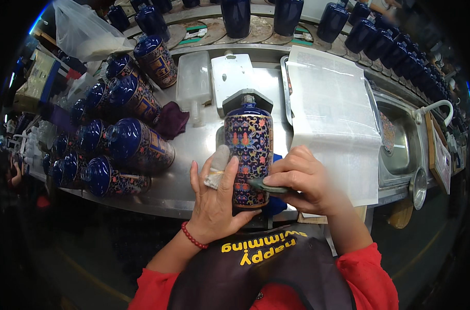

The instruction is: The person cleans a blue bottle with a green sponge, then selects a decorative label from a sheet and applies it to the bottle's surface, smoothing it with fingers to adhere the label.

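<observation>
A dark blue bottle (248,139) with a colourful floral band lies in front of me, its neck pointing away and resting in a grey holder (268,98). My left hand (214,199) grips its left side near the base, thumb at the bottom end. One finger of that hand wears a pale cloth wrap (218,168). Pinched in my right hand (304,181) is a flat, greenish-grey scraper-like piece (268,186), its tip pressed on the floral band near the base. Under the bottle's right side shows a bit of blue cloth (277,204).
Several decorated blue bottles (136,142) stand at left, beside a dark purple cloth (172,120). White sheets (333,119) cover the right of the steel table, before a sink (408,147). Plain blue bottles (236,18) line a conveyor (260,33) at the back.
</observation>
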Demonstrator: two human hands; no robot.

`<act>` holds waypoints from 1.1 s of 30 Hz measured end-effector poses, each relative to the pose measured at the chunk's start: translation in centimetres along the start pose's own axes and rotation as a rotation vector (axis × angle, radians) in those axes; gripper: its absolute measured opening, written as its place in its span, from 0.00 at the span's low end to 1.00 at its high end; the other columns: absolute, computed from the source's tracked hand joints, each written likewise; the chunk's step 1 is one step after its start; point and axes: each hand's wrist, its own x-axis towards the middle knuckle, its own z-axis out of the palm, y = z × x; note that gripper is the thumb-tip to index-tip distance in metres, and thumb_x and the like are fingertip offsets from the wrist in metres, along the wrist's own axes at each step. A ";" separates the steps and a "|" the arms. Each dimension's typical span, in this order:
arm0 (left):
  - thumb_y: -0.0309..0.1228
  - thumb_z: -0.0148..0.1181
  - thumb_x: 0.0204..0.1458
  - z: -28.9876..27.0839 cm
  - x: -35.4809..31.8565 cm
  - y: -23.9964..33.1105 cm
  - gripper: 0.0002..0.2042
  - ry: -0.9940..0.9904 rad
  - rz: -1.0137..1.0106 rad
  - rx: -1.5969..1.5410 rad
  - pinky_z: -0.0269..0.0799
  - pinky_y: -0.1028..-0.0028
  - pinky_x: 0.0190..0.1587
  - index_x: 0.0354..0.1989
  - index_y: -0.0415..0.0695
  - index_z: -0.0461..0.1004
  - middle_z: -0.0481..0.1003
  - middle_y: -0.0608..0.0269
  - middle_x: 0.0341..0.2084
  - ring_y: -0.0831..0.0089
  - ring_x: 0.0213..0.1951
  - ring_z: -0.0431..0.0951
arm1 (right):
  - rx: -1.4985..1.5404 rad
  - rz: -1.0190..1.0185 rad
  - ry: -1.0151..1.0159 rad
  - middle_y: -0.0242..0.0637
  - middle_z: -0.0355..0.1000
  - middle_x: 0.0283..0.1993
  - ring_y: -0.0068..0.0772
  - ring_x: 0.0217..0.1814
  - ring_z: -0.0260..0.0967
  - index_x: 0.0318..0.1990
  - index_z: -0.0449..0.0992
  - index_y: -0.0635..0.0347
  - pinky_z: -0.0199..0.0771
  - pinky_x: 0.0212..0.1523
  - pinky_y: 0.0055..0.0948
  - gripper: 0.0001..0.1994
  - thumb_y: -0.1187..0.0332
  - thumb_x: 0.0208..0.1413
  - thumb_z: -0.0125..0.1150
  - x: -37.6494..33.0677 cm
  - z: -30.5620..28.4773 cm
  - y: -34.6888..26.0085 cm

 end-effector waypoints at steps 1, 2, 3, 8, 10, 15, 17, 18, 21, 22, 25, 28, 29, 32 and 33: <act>0.56 0.77 0.39 0.3 0.0 0.1 0.59 0.029 0.000 0.047 0.33 0.35 0.71 0.74 0.36 0.50 0.62 0.40 0.65 0.39 0.66 0.58 | 0.037 0.109 0.057 0.35 0.76 0.42 0.40 0.41 0.70 0.42 0.81 0.55 0.67 0.41 0.36 0.16 0.78 0.42 0.69 0.0 0.0 -0.3; 0.57 0.77 0.38 0.4 0.0 0.0 0.59 0.044 0.012 0.070 0.34 0.35 0.71 0.74 0.36 0.50 0.64 0.42 0.64 0.40 0.65 0.61 | 0.070 0.172 0.140 0.35 0.76 0.42 0.39 0.40 0.70 0.43 0.81 0.55 0.66 0.42 0.36 0.17 0.78 0.42 0.69 0.4 0.1 -0.2; 0.57 0.78 0.37 0.5 0.2 -0.1 0.60 0.055 0.020 0.090 0.34 0.34 0.71 0.74 0.36 0.51 0.66 0.43 0.62 0.42 0.64 0.63 | 0.090 0.215 0.268 0.35 0.76 0.41 0.39 0.40 0.70 0.43 0.81 0.55 0.66 0.43 0.36 0.17 0.78 0.42 0.69 0.5 0.2 -0.2; 0.58 0.76 0.39 1.1 0.1 -0.8 0.59 0.121 0.058 0.112 0.33 0.35 0.72 0.74 0.36 0.52 0.74 0.48 0.58 0.51 0.60 0.75 | -0.032 -0.152 -0.071 0.34 0.73 0.39 0.37 0.42 0.70 0.40 0.81 0.55 0.65 0.44 0.36 0.13 0.71 0.44 0.71 -0.7 0.8 -1.9; 0.59 0.74 0.39 1.6 -0.2 -1.0 0.58 0.126 0.068 0.049 0.33 0.32 0.71 0.74 0.35 0.52 0.73 0.44 0.58 0.49 0.63 0.72 | 0.241 0.032 -0.149 0.35 0.74 0.39 0.39 0.43 0.71 0.41 0.81 0.56 0.69 0.43 0.37 0.13 0.74 0.44 0.70 -1.6 0.8 -2.3; 0.61 0.69 0.44 2.3 -0.9 -1.8 0.58 0.137 0.088 -0.036 0.30 0.33 0.71 0.74 0.30 0.49 0.75 0.44 0.57 0.49 0.62 0.73 | -0.152 0.037 0.086 0.36 0.75 0.42 0.39 0.40 0.71 0.43 0.81 0.56 0.69 0.42 0.37 0.16 0.75 0.42 0.71 -3.1 1.3 -2.1; 0.63 0.65 0.48 2.6 -1.2 -2.2 0.59 0.092 0.050 -0.088 0.28 0.34 0.72 0.74 0.28 0.45 0.73 0.42 0.59 0.48 0.64 0.71 | 0.127 -0.066 -0.144 0.37 0.74 0.41 0.40 0.40 0.70 0.47 0.83 0.54 0.68 0.43 0.37 0.19 0.75 0.43 0.75 -3.8 1.3 -2.5; 0.64 0.64 0.48 2.9 -1.3 -2.4 0.59 0.103 0.045 -0.108 0.28 0.35 0.72 0.75 0.28 0.44 0.73 0.42 0.60 0.48 0.65 0.71 | 0.195 0.038 -0.159 0.37 0.74 0.41 0.40 0.40 0.70 0.46 0.83 0.54 0.68 0.43 0.36 0.19 0.76 0.43 0.75 -4.0 1.2 -2.5; 0.67 0.58 0.51 3.3 -1.7 -2.9 0.59 0.066 0.020 -0.127 0.25 0.36 0.72 0.75 0.28 0.41 0.70 0.40 0.62 0.48 0.66 0.68 | 0.011 0.248 0.195 0.37 0.74 0.40 0.39 0.38 0.70 0.45 0.82 0.55 0.69 0.41 0.34 0.18 0.78 0.43 0.74 -4.2 1.4 -2.6; 0.68 0.57 0.51 3.3 -1.8 -3.0 0.59 0.066 0.024 -0.105 0.24 0.36 0.72 0.75 0.28 0.41 0.69 0.39 0.63 0.48 0.67 0.68 | -0.239 0.237 0.154 0.36 0.74 0.40 0.39 0.38 0.70 0.44 0.82 0.56 0.69 0.40 0.34 0.19 0.79 0.41 0.74 -4.1 1.4 -2.5; 0.67 0.60 0.50 3.1 -1.8 -3.2 0.60 0.033 0.003 -0.107 0.24 0.36 0.72 0.75 0.28 0.42 0.66 0.39 0.65 0.46 0.69 0.64 | 0.109 -0.058 -0.116 0.35 0.74 0.39 0.39 0.37 0.69 0.44 0.82 0.53 0.68 0.40 0.35 0.19 0.78 0.42 0.74 -4.4 1.9 -2.8; 0.64 0.66 0.47 2.9 -1.8 -2.6 0.60 0.037 -0.046 -0.044 0.27 0.34 0.71 0.75 0.30 0.44 0.63 0.39 0.66 0.42 0.71 0.58 | 0.106 0.082 0.007 0.33 0.74 0.39 0.38 0.39 0.69 0.43 0.82 0.55 0.67 0.43 0.37 0.17 0.75 0.42 0.75 -4.7 1.8 -2.6; 0.63 0.69 0.45 2.7 -1.8 -2.3 0.60 0.043 -0.046 0.001 0.27 0.33 0.70 0.75 0.31 0.44 0.62 0.39 0.67 0.40 0.71 0.56 | 0.034 0.192 0.114 0.32 0.75 0.39 0.38 0.39 0.69 0.42 0.83 0.56 0.66 0.43 0.37 0.16 0.74 0.42 0.75 -4.8 1.8 -2.6; 0.59 0.73 0.43 2.4 -1.4 -1.9 0.59 0.086 -0.003 0.093 0.31 0.31 0.69 0.75 0.35 0.47 0.61 0.38 0.67 0.39 0.71 0.55 | 0.028 0.054 -0.023 0.31 0.75 0.39 0.38 0.38 0.68 0.43 0.83 0.54 0.65 0.42 0.35 0.19 0.76 0.39 0.75 -5.1 1.7 -2.6; 0.58 0.72 0.43 2.3 -1.3 -1.8 0.58 0.079 -0.011 0.108 0.32 0.30 0.69 0.75 0.36 0.47 0.60 0.38 0.67 0.39 0.71 0.56 | 0.114 -0.031 -0.110 0.31 0.75 0.39 0.38 0.37 0.68 0.43 0.82 0.53 0.65 0.41 0.34 0.19 0.77 0.39 0.74 -5.2 1.8 -2.7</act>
